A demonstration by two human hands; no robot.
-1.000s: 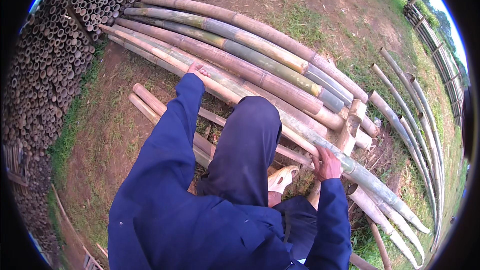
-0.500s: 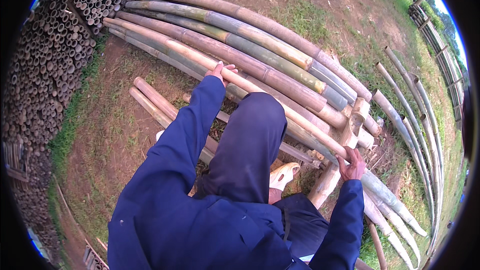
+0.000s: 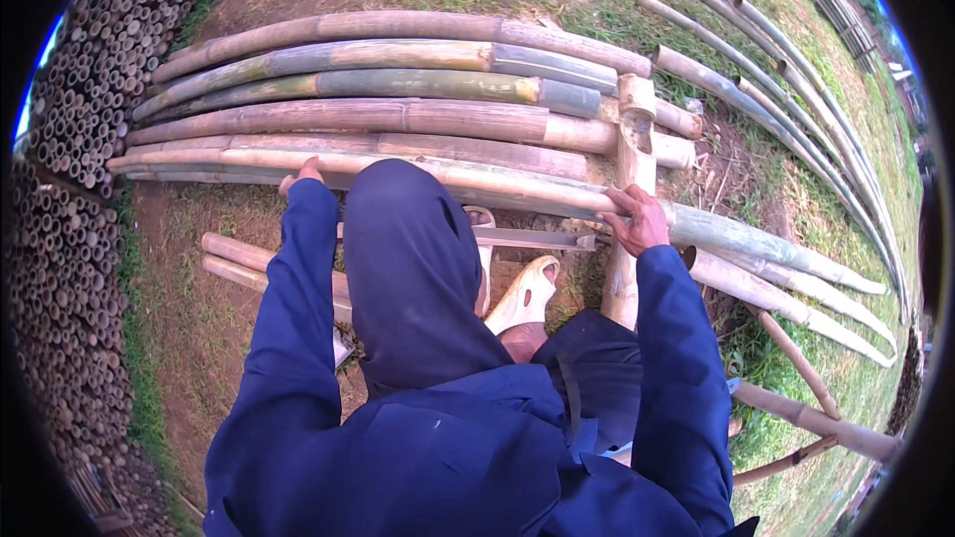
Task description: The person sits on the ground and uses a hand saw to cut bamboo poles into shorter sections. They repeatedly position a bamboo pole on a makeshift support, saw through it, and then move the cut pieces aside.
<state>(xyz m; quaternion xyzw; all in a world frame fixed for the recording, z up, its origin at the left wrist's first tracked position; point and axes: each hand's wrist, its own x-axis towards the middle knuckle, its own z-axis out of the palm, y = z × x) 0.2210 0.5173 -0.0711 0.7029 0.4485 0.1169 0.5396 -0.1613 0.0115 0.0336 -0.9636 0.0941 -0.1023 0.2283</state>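
A long, pale bamboo pole [image 3: 468, 175] lies across in front of my raised knee, its far left end near the other poles' ends. My left hand [image 3: 301, 175] is closed on its near side, left of the knee; part of the fingers is hidden. Near the pole's right end, my right hand [image 3: 640, 219] grips it with thumb and fingers. Beside that hand is a notched bamboo support [image 3: 637, 154], running under the row of poles. Greener, thicker bamboo [image 3: 766, 239] extends to the right past my right hand.
Several brown and green bamboo poles [image 3: 398, 114] lie side by side beyond. Stacked bamboo [image 3: 75, 288] fills the left. Long curved poles [image 3: 796, 109] lie at right. Shorter poles [image 3: 249, 261] and a narrow bar [image 3: 532, 237] lie near my cream clog [image 3: 522, 295].
My view has turned, so the poles now run more level across it. Both hands remain on the pale pole. More of the clogs and a bamboo frame at lower right show.
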